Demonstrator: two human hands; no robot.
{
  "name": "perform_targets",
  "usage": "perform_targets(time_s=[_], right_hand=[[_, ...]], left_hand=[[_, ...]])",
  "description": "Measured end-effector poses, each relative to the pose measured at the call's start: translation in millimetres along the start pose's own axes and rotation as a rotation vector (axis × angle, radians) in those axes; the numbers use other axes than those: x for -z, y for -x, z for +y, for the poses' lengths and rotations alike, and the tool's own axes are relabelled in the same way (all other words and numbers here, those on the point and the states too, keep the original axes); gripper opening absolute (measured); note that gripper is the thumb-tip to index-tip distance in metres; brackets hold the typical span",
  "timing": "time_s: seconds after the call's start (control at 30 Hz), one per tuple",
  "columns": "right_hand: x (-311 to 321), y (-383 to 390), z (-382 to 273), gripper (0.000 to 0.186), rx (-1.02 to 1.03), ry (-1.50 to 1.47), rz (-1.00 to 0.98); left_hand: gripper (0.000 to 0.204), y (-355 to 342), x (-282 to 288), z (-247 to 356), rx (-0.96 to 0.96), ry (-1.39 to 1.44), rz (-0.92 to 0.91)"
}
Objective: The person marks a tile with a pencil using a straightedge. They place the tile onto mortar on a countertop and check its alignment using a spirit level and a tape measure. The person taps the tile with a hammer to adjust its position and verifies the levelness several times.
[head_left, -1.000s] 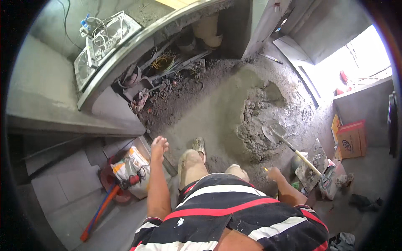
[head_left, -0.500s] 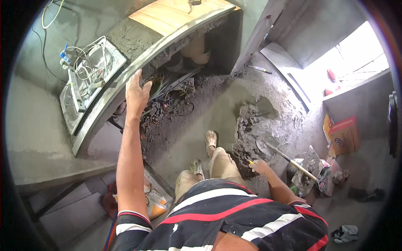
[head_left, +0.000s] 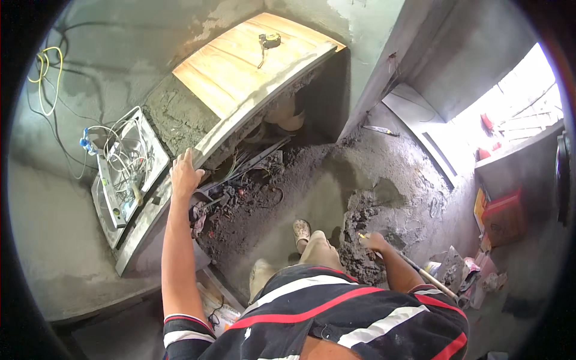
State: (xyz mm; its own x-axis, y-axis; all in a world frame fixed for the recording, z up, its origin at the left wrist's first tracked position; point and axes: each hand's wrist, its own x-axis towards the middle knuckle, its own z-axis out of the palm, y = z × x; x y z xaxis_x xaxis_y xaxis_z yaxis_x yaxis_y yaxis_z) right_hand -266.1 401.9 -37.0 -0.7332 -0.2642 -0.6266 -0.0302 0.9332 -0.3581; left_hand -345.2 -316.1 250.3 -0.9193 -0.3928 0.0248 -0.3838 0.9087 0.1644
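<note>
My left hand (head_left: 185, 172) lies on the front edge of a grey counter ledge (head_left: 249, 102), fingers stretched out and thumb apart. Just left of it, a shallow sink basin (head_left: 161, 157) holds tangled cables and a pale spirit level (head_left: 109, 195). Beyond the hand, rough wet mortar (head_left: 180, 120) covers the counter up to a wood-look tile (head_left: 225, 60), on which a yellow tape measure (head_left: 270, 41) rests. My right hand (head_left: 377, 242), low beside my leg, is closed on a small yellow object (head_left: 363, 236); its kind is too small to make out.
Cables and rubble (head_left: 240, 198) lie under the counter. A mortar heap (head_left: 360, 216) is on the floor before my right hand. A shovel handle (head_left: 429, 276) slants behind my right forearm. A red-brown box (head_left: 505, 219) stands at the right wall, near a bright opening (head_left: 516, 108).
My view has tilted up, showing more of the tile and the tape measure. My left hand has settled onto the counter edge. My right hand still grips the yellow object.
</note>
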Motion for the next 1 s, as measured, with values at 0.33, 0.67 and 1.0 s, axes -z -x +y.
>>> perform_targets(time_s=[0.33,0.67,1.0], right_hand=[[90,-53,-50,0.041,-0.103,-0.2,-0.003],[59,-46,-55,0.052,-0.077,-0.161,-0.03],[195,-50,-264,0.038,0.51,-0.49,0.5]], left_hand=[[0.072,-6,-11,-1,0.003,0.064,0.1],[0.068,82,30,54,0.032,0.177,0.005],[0.061,145,14,78,-0.178,0.397,-0.14]])
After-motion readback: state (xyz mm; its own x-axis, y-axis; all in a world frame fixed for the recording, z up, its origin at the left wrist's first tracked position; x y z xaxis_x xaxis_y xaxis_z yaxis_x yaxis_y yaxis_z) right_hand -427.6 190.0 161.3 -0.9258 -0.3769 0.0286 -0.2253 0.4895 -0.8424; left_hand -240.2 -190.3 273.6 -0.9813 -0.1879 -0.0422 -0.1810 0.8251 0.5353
